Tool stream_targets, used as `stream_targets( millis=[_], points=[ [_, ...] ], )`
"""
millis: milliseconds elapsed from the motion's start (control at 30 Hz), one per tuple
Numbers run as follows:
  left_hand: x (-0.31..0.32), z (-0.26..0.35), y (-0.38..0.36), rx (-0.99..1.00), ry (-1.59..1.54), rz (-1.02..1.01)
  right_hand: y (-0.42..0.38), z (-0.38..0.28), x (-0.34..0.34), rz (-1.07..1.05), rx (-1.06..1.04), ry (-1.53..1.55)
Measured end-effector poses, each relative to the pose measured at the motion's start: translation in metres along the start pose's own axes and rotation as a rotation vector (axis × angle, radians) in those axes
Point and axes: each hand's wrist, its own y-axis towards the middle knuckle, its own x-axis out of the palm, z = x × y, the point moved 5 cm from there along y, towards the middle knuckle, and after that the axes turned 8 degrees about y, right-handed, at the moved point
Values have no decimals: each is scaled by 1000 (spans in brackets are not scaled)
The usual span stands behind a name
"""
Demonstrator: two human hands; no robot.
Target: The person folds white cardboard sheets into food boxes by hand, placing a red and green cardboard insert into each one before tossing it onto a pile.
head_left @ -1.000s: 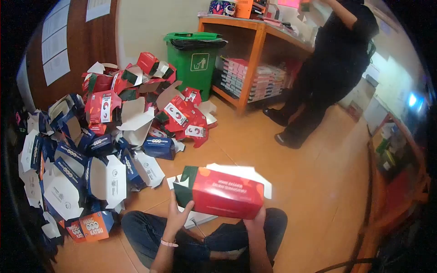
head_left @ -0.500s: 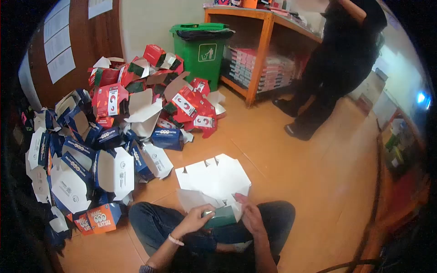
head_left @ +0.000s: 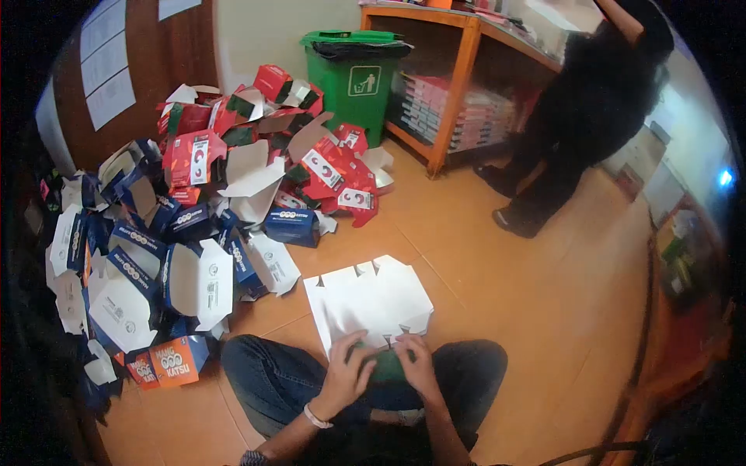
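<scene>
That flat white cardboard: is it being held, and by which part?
The left hand and right hand have fingers at the near edge of the white cardboard; whether they grip it there cannot be told.

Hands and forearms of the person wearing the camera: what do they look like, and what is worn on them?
Both the left hand and the right hand are without gloves. A thin, pale band circles the left wrist; none shows on the right. A striped sleeve edge shows farther up the left arm.
</scene>
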Motion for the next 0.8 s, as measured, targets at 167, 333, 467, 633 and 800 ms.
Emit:
stream_targets(
  millis=[167, 333, 467, 633, 800],
  points=[
    [-10, -1, -12, -101, 315, 204, 1, -41, -13, 118, -191, 65],
    [-10, -13, 12, -112, 59, 106, 0, -36, -24, 198, -275, -17],
    [-7, -19, 22, -169, -830, 253, 0, -27, -35, 467, -201, -21],
    [-26, 22, 32, 84, -244, 303, 9, -63, -15, 343, -341, 52],
    [-28, 38, 46, 230, 69, 83, 13, -80, -19, 330, -428, 136]
  ],
)
